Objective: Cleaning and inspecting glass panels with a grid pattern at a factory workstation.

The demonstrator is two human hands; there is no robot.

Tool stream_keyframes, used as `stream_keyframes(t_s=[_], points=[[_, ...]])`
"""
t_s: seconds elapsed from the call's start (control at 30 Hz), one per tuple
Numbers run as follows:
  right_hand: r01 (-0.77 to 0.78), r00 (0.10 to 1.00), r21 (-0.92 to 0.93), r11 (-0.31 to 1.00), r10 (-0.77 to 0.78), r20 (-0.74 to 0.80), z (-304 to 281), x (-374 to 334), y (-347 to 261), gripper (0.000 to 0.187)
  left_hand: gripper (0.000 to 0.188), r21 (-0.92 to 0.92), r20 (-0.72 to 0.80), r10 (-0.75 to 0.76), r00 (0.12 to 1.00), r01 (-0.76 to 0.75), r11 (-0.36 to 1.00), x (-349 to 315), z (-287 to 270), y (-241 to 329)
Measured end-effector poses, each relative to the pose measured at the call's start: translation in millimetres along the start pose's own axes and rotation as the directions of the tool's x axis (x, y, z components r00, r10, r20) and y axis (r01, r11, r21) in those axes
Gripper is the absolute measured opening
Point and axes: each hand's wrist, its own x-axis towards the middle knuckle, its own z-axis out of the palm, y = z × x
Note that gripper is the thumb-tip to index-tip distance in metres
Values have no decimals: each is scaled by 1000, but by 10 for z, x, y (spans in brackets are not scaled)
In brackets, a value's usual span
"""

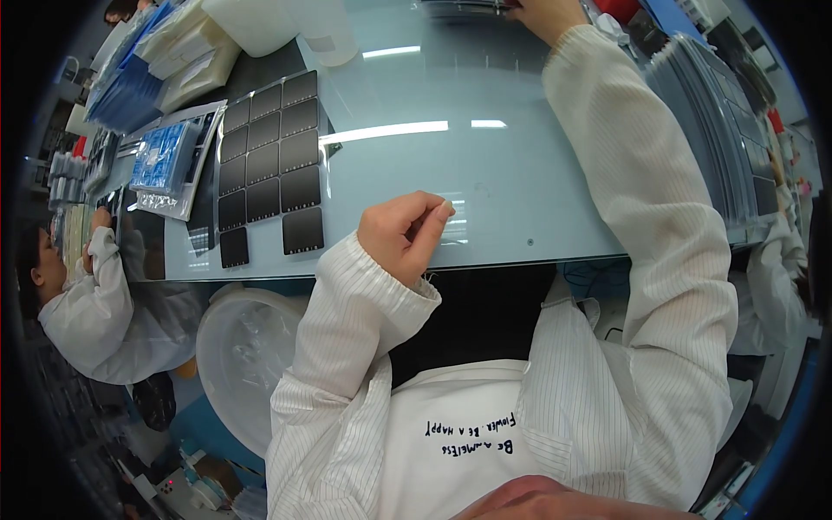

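My left hand (403,234) hovers at the table's near edge, its fingers curled in and the thumb pressed against the index finger. Nothing sticks out from between them. At the top rim of the view my right hand (552,17) reaches far forward, partly cut off. Its fingers are on a dark, flat, blurred thing (464,8). Left of my left hand lies a clear sheet with several black rectangular pieces (284,149) in a grid; its lowest row has a gap in the middle.
Blue packets (165,158) lie on the left, below piled plastic bags (186,52). White containers (325,35) stand at the back. Stacked clear sheets (715,130) rise on the right. A white bucket (247,347) stands below the glossy table (468,186). Another person (95,303) works at far left.
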Motion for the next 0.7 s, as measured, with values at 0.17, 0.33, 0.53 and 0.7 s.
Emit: stream_keyframes(t_s=[0.17,0.33,0.53,0.7], points=[[305,883,46,951,-264,-387,-216,-474,8,14,22,-120,40,-58,997,63,991,14,-11,-57],[605,795,443,662,-466,-388,-951,-1467,-910,14,37,-203,213,-200,956,243,949,6,-156,-147],[481,865,400,780,-349,-360,-726,-2048,-974,19,51,-839,270,-233,934,347,419,-19,-272,-136],[312,934,496,810,-167,-316,-699,-2239,-941,32,74,-956,294,3,956,294,13,-73,-222,-294]])
